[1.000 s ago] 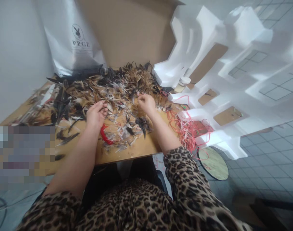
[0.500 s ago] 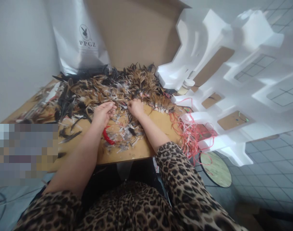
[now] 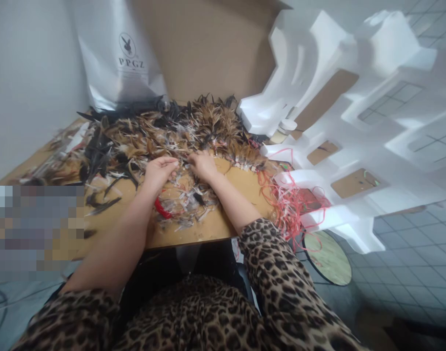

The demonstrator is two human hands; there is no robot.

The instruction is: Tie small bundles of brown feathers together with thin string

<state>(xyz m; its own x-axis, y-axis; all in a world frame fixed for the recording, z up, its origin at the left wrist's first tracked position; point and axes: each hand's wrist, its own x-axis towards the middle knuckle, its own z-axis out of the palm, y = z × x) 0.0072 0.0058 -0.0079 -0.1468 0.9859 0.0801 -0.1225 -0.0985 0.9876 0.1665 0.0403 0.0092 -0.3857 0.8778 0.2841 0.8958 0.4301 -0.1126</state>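
Observation:
Brown and black feathers [image 3: 146, 139] lie in a wide heap across the table. At the heap's near edge my left hand [image 3: 160, 171] is closed in a pinch, and whatever sits between its fingertips is too small to make out. Close to its right, my right hand [image 3: 202, 165] has its fingers curled down among the feathers; their tips are hidden. Loose feather scraps [image 3: 192, 197] are scattered below both hands. A red strip [image 3: 162, 209] lies beside my left wrist, partly covered by it.
White foam packing pieces [image 3: 354, 122] stand on the right, with a small white-lidded jar [image 3: 287, 127] by them. Tangled red string [image 3: 296, 207] hangs at the right table edge. A silver bag [image 3: 124, 78] and a cardboard panel [image 3: 212, 53] are behind. A round stool [image 3: 327, 256] stands below.
My right hand has shifted slightly left, closer to my left hand. My left hand stays pinched, now turned a little, with its fingertips pointing right.

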